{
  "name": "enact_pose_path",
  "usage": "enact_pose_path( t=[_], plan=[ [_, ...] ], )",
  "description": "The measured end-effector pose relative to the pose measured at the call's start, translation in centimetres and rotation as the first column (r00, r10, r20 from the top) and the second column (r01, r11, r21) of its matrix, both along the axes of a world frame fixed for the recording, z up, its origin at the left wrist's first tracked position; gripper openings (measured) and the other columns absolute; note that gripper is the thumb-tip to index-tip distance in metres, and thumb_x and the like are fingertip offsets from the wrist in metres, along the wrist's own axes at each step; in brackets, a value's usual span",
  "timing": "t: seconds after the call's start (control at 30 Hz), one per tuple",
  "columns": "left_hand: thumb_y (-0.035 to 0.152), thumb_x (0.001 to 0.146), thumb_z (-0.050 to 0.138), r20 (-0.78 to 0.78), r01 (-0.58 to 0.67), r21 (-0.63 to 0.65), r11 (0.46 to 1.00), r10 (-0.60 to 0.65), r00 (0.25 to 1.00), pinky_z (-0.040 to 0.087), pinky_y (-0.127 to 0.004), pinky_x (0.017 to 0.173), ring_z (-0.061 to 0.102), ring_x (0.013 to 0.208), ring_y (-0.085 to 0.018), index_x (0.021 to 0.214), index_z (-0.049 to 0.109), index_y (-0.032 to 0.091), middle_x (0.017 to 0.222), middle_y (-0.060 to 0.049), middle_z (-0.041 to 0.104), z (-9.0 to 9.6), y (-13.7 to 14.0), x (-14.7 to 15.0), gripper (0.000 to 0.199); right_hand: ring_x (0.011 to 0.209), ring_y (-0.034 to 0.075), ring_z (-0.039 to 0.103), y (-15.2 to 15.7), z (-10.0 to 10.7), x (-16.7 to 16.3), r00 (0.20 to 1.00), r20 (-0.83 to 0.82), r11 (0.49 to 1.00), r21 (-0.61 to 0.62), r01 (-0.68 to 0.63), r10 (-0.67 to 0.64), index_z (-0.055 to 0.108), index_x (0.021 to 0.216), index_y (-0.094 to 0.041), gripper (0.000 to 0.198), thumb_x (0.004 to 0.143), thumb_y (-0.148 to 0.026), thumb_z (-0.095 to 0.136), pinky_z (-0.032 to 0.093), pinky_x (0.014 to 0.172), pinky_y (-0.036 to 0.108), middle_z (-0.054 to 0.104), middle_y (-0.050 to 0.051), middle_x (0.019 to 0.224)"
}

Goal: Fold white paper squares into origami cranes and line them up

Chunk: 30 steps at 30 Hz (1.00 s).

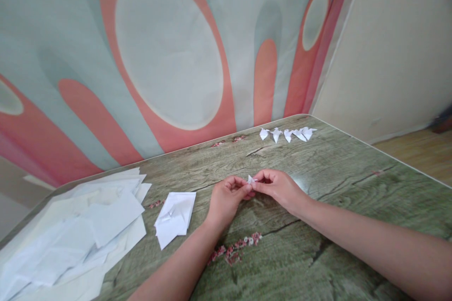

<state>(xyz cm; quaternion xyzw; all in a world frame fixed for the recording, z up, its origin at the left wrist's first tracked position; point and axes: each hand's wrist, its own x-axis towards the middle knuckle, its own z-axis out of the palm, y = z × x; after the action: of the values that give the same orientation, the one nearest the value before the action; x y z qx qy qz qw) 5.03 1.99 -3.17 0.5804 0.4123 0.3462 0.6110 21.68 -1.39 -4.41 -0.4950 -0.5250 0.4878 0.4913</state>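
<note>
Between my fingertips is a small folded piece of white paper [250,179], its pointed tip sticking up. My left hand [229,196] pinches it from the left, thumb and fingers closed together. From the right, my right hand [277,188] pinches the same piece, its fingers curled. Most of the folded paper is hidden by the fingers, so its full shape does not show. At the far right of the table, several small white folded paper figures [287,135] stand in a row, apart from both hands.
A large loose pile of white and cream paper sheets [116,216] covers the table's left side. Nearer my left arm lies a smaller stack of white paper [176,216]. The wood-patterned tabletop [339,254] meets a patterned wall [169,47] at its back edge.
</note>
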Motion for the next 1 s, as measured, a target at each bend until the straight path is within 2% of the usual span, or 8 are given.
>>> enact_pose_path(
  t=[0.1,0.33,0.53,0.6,0.7,0.77,0.87,1.0],
  plan=[
    [0.028,0.075,0.070,-0.037,-0.022,0.078,0.997,0.025,0.999,0.048,-0.023,0.063,0.063,0.063,-0.013,0.076,0.061,0.012,0.068,-0.003,0.068,0.0,-0.1,0.1,0.019,0.071,0.014,0.060,0.0,0.0,-0.2,0.997,-0.074,1.000,-0.004,0.014,-0.014,0.060,0.078,-0.017,0.022,0.074,-0.035,0.071,0.044,0.068,0.027,0.067,0.001,0.076],
    [0.021,0.075,0.068,0.004,-0.052,0.145,0.988,0.052,0.999,0.047,-0.024,0.062,0.061,0.061,-0.013,0.075,0.051,0.016,0.066,0.002,0.060,0.5,-0.3,0.2,0.018,0.062,0.010,0.054,0.0,0.0,-0.3,0.992,-0.128,1.000,-0.012,0.010,-0.011,0.055,0.094,-0.018,0.030,0.073,-0.030,0.072,0.038,0.060,0.023,0.059,-0.004,0.069],
    [0.017,0.079,0.062,-0.119,-0.094,0.338,0.936,0.142,0.983,0.041,-0.021,0.058,0.053,0.060,-0.010,0.074,0.048,0.018,0.066,0.004,0.054,0.5,-1.1,0.5,0.014,0.054,0.009,0.047,0.1,0.0,-0.3,0.994,-0.102,1.000,-0.004,-0.028,0.027,0.053,0.096,-0.018,0.030,0.073,-0.024,0.071,0.034,0.053,0.023,0.054,-0.007,0.063],
    [0.017,0.079,0.061,-0.088,-0.109,0.322,0.941,0.144,0.986,0.042,-0.021,0.058,0.054,0.060,-0.010,0.078,0.048,0.018,0.068,0.004,0.054,0.6,-1.2,0.6,0.013,0.056,0.010,0.050,0.1,-0.1,-0.3,0.995,-0.097,1.000,0.002,-0.023,0.023,0.052,0.097,-0.018,0.031,0.074,-0.025,0.070,0.036,0.054,0.024,0.055,-0.007,0.063],
    [0.020,0.080,0.062,0.001,-0.074,0.194,0.978,0.075,0.997,0.045,-0.022,0.060,0.058,0.060,-0.011,0.093,0.050,0.018,0.073,0.003,0.059,0.7,-1.0,0.6,0.018,0.061,0.012,0.054,0.1,0.0,-0.2,0.996,-0.087,1.000,0.017,0.001,0.001,0.050,0.101,-0.019,0.031,0.077,-0.028,0.068,0.038,0.058,0.025,0.059,-0.005,0.067],
    [0.022,0.078,0.064,0.007,-0.042,0.128,0.991,0.042,0.999,0.046,-0.023,0.060,0.060,0.059,-0.011,0.093,0.053,0.015,0.073,0.001,0.062,0.8,-0.8,0.6,0.020,0.062,0.013,0.056,0.1,0.1,-0.2,0.997,-0.075,1.000,0.027,0.005,-0.003,0.050,0.101,-0.020,0.029,0.079,-0.028,0.066,0.040,0.060,0.026,0.061,-0.004,0.069],
    [0.023,0.076,0.066,-0.032,-0.053,0.109,0.993,0.057,0.998,0.046,-0.022,0.059,0.060,0.058,-0.011,0.082,0.056,0.014,0.070,0.000,0.062,0.7,-0.4,0.5,0.015,0.075,0.015,0.060,-0.3,0.8,-0.1,0.995,0.075,0.991,0.119,0.054,-0.063,0.054,0.098,-0.021,0.022,0.080,-0.026,0.065,0.043,0.067,0.028,0.065,-0.001,0.083],
    [0.021,0.074,0.066,-0.075,-0.069,0.143,0.987,0.081,0.994,0.047,-0.022,0.060,0.061,0.059,-0.012,0.080,0.059,0.014,0.069,0.000,0.063,0.5,-0.2,0.3,0.012,0.089,0.017,0.059,-0.6,1.5,0.0,0.917,0.329,0.927,0.363,0.097,-0.225,0.062,0.091,-0.022,0.009,0.082,-0.023,0.063,0.045,0.073,0.029,0.064,0.002,0.096]
  ],
)
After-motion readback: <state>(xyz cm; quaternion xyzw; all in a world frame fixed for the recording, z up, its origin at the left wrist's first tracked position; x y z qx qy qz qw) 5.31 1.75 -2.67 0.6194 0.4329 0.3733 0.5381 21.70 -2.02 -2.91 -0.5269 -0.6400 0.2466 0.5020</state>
